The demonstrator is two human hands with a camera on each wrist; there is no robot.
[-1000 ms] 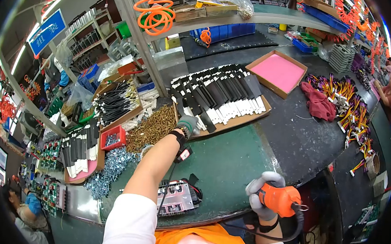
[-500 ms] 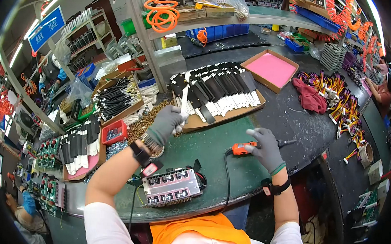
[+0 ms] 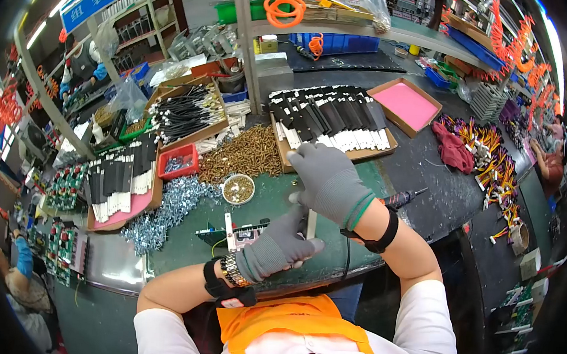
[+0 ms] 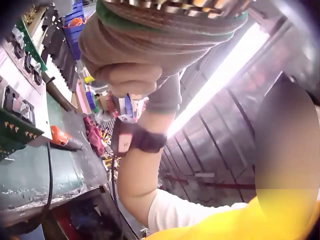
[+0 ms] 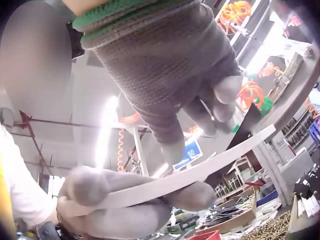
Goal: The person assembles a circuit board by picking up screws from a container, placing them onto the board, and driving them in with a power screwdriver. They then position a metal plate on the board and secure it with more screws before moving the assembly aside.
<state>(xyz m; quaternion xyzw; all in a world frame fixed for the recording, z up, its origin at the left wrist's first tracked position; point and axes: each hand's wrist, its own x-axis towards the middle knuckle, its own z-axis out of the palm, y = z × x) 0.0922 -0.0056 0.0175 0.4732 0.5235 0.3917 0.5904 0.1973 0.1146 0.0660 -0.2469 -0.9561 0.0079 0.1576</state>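
My gloved left hand [image 3: 279,241] grips a long, thin white strip [image 5: 165,187] between thumb and fingers, close over the board. A dark flat piece [image 5: 245,127] shows behind the strip's far end. Above it is my gloved right hand [image 3: 335,183], its thumb pointing down close to the strip and apart from the bent fingers. Partly hidden under the left hand lies a metal-plated circuit board assembly [image 4: 25,85]. A narrow white piece [image 3: 229,232] overlaps it. To the right, an orange electric screwdriver [image 4: 61,137] lies on the green bench mat, partly covered by my right forearm in the head view.
A carton of black-and-white strips [image 3: 338,125] stands at the back. Left of it are loose brass parts [image 3: 246,152], a small round dish [image 3: 238,189], a red bin [image 3: 178,161] and silver screws [image 3: 171,202]. Wire bundles [image 3: 492,157] lie at the right.
My left hand has taken a white strip from the carton and drawn it back over the board. My right hand has put the screwdriver down and moved left to meet the left hand.
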